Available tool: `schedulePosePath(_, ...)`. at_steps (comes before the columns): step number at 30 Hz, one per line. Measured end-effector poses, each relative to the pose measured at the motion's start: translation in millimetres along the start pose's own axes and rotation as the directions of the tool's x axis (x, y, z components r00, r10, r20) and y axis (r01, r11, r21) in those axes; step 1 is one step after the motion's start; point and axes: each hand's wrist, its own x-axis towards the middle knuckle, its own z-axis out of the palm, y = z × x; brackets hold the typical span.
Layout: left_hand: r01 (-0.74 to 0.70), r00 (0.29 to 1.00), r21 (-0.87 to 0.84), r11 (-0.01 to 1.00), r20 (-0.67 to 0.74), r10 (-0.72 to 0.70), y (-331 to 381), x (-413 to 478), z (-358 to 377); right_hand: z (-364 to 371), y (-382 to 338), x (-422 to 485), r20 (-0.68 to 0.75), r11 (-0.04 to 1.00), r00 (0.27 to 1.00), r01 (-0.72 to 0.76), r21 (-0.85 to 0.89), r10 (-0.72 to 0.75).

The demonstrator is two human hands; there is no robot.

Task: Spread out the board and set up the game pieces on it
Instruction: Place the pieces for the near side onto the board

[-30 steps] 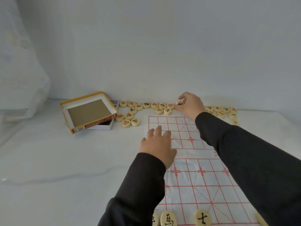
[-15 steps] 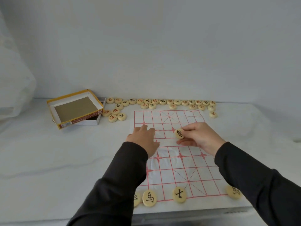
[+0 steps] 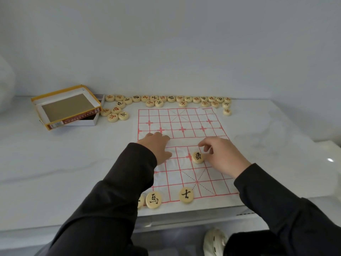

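Head view: I am carrying a black piece (image 3: 198, 157) in my right hand (image 3: 224, 158) over the board (image 3: 212, 124).
My left hand (image 3: 156, 145) is pressing flat, fingers spread; next it probably needs a near-row point.

box (image 3: 68, 106) left of board (image 3: 186, 126), loose pieces (image 3: 171, 98) seemingly behind

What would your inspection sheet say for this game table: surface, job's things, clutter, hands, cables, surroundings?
Surface: white marble-look table, bare at left.
Job's things: white paper board with red grid spread flat; round wooden pieces with black characters on its near edge; loose pieces in a row beyond it.
Clutter: open yellow-edged cardboard box, far left.
Hands: left hand flat on board; right hand pinching one black-character piece.
Cables: nothing seen.
Surroundings: plain white wall; white shoe below table edge.
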Motion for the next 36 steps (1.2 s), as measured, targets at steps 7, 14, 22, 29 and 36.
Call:
schedulePosePath(7, 0.032, 0.999, 0.027, 0.999, 0.012, -0.032, -4, -3, -1, 4, -4, 1, 0.098, 0.983, 0.991, 0.101, -0.156, -0.086)
schedulePosePath(14, 0.032, 0.999, 0.08, 0.996, 0.037, -0.035, -6, -2, 2, 6, -13, -3, 0.083, 0.982, 0.989, 0.135, -0.135, -0.125)
schedulePosePath(22, 0.064, 0.995, 0.151, 0.986, 0.06, -0.074, -19, -5, -6, 1, -47, -34, 0.183, 0.931, 0.916, 0.335, 0.143, -0.358)
schedulePosePath(29, 0.073, 0.993, 0.139, 0.988, 0.082, -0.084, -22, -8, -9, 19, -58, -52, 0.358, 0.887, 0.814, 0.446, 0.118, -0.457)
schedulePosePath(36, 0.071, 0.992, 0.139, 0.988, 0.091, -0.085, -20, -6, -6, 22, -56, -51, 0.375, 0.867, 0.8, 0.498, 0.019, -0.468)
